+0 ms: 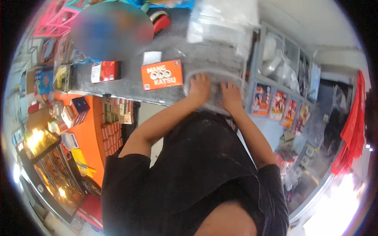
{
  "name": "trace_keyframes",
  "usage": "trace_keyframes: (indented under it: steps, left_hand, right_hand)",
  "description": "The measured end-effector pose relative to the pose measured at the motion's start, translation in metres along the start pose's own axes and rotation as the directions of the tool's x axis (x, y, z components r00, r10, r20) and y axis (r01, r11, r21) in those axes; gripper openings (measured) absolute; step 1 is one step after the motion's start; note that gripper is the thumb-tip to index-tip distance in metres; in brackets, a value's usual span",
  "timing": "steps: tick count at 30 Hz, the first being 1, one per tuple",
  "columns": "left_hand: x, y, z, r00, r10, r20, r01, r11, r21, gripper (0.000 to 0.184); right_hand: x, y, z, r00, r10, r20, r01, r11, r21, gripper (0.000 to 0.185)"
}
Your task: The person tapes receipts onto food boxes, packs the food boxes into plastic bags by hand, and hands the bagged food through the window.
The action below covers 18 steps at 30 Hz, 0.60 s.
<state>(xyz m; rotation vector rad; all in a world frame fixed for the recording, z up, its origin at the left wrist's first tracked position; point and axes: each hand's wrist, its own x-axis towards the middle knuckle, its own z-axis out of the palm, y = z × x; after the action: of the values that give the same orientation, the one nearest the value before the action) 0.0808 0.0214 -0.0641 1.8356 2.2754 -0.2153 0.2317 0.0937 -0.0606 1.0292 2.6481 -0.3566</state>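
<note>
Both hands rest on a clear plastic bag or sheet [215,76] at the front edge of the dark counter [173,43]. My left hand [200,86] lies on its left part, fingers apart and pointing away from me. My right hand [231,95] is a little to the right on the same plastic, its fingers spread. Whether either hand grips the plastic does not show. Left of my left hand lies an orange box [162,74] with white lettering, and a small white packet [152,58] is just behind it.
A red and white box [104,71] stands farther left on the counter. Stacked clear plastic bags [220,23] lie at the back right. A red and black object [160,22] is at the back. Grey shelving [283,43] borders the right side; an orange panel [96,129] is at lower left.
</note>
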Motion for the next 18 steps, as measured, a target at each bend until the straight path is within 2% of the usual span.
trace_keyframes:
  steps: [1, 2, 3, 4, 5, 6, 7, 8, 9, 10, 11, 13, 14, 16, 17, 18]
  left_hand:
    - [-0.003, -0.008, 0.001, 0.997, 0.072, -0.008, -0.072, 0.996, -0.046, 0.051]
    - [-0.010, -0.022, -0.012, 0.999, 0.042, -0.013, -0.043, 0.999, -0.032, 0.051]
    - [-0.013, -0.037, -0.033, 0.996, 0.001, -0.089, -0.028, 0.952, -0.304, 0.052]
    - [-0.012, -0.051, -0.050, 0.987, -0.049, -0.156, -0.047, 0.830, -0.556, 0.052]
    - [-0.012, -0.081, -0.058, 0.922, -0.244, -0.301, 0.010, 0.793, -0.610, 0.052]
    - [-0.014, -0.121, -0.061, 0.803, -0.426, -0.417, 0.046, 0.741, -0.670, 0.051]
    - [-0.013, -0.156, -0.056, 0.667, -0.594, -0.451, 0.278, 0.759, -0.589, 0.052]
    - [-0.011, -0.194, -0.042, 0.492, -0.714, -0.498, 0.505, 0.701, -0.504, 0.052]
    - [0.002, -0.247, 0.018, 0.498, -0.836, -0.233, 0.464, 0.483, -0.742, 0.050]
    - [0.006, -0.266, 0.045, 0.513, -0.855, -0.081, 0.439, 0.342, -0.830, 0.049]
    - [0.007, -0.277, 0.045, 0.516, -0.854, 0.072, 0.428, 0.184, -0.885, 0.049]
    - [0.008, -0.297, 0.048, 0.745, -0.545, 0.384, 0.430, -0.048, -0.902, 0.045]
    - [0.002, -0.296, 0.028, 0.742, -0.540, 0.397, 0.441, -0.053, -0.896, 0.045]
    - [-0.018, -0.279, -0.014, 0.867, -0.461, 0.192, 0.140, -0.146, -0.979, 0.031]
    - [-0.035, -0.273, -0.011, 0.890, -0.451, 0.066, 0.132, 0.117, -0.984, 0.021]
    - [-0.058, -0.261, -0.013, 0.891, -0.442, 0.098, 0.161, 0.106, -0.981, 0.021]
  right_hand:
    - [0.003, -0.004, 0.003, 0.998, -0.055, 0.009, 0.054, 0.994, 0.093, 0.067]
    - [0.001, -0.009, 0.000, 0.996, -0.086, -0.004, 0.086, 0.992, 0.096, 0.067]
    - [-0.002, -0.010, -0.006, 0.998, -0.064, 0.000, 0.064, 0.993, 0.102, 0.067]
    - [-0.001, -0.011, -0.011, 0.999, -0.034, 0.009, 0.033, 0.994, 0.105, 0.067]
    - [0.001, -0.012, -0.019, 0.999, -0.041, 0.002, 0.040, 0.994, 0.106, 0.067]
    - [0.002, -0.014, -0.029, 0.999, -0.005, 0.031, -0.002, 0.973, 0.230, 0.065]
    - [0.005, -0.018, -0.038, 0.997, 0.028, 0.068, -0.050, 0.937, 0.347, 0.063]
    - [0.008, -0.022, -0.042, 0.997, 0.029, 0.071, -0.052, 0.938, 0.343, 0.063]
    - [0.010, -0.028, -0.044, 0.998, 0.008, -0.059, 0.017, 0.912, 0.410, 0.061]
    - [0.011, -0.033, -0.047, 0.983, -0.004, -0.186, 0.092, 0.881, 0.465, 0.059]
    - [0.014, -0.040, -0.051, 0.984, -0.003, -0.178, 0.086, 0.883, 0.461, 0.059]
    - [0.021, -0.056, -0.058, 0.983, 0.073, -0.169, 0.042, 0.804, 0.593, 0.052]
    - [0.023, -0.062, -0.062, 0.985, 0.076, -0.155, 0.031, 0.804, 0.594, 0.052]
    - [0.026, -0.074, -0.066, 0.978, 0.062, -0.198, 0.075, 0.784, 0.616, 0.046]
    - [0.026, -0.083, -0.066, 0.982, 0.074, -0.175, 0.053, 0.778, 0.626, 0.046]
    - [0.025, -0.092, -0.066, 0.976, 0.063, -0.209, 0.085, 0.772, 0.630, 0.044]
